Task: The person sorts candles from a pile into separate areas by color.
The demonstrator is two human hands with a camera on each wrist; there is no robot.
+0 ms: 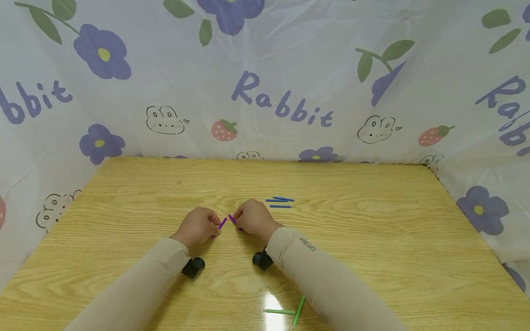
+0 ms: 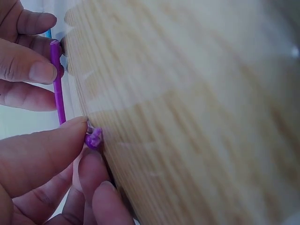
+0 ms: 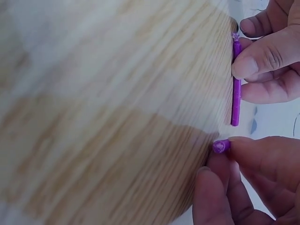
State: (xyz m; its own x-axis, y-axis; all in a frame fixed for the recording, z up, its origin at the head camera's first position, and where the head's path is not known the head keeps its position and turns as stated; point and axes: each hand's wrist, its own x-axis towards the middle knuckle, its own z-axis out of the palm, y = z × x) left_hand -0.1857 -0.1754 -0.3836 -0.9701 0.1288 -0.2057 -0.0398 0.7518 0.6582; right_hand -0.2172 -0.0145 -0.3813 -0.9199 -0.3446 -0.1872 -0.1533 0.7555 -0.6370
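Note:
Near the middle of the table, the left hand pinches a purple stick between thumb and fingers, the stick slanting up to the right. Just right of it the right hand pinches a second purple stick, slanting up to the left. Their upper ends are close together with a small gap between. In the left wrist view, the left hand's stick shows end-on at the fingertips. The right wrist view shows the right hand's stick end-on, with the other one beyond it.
Several blue sticks lie behind and right of the right hand. Two green sticks touch at an angle near the front, beside the right sleeve. A patterned cloth hangs behind the wooden table.

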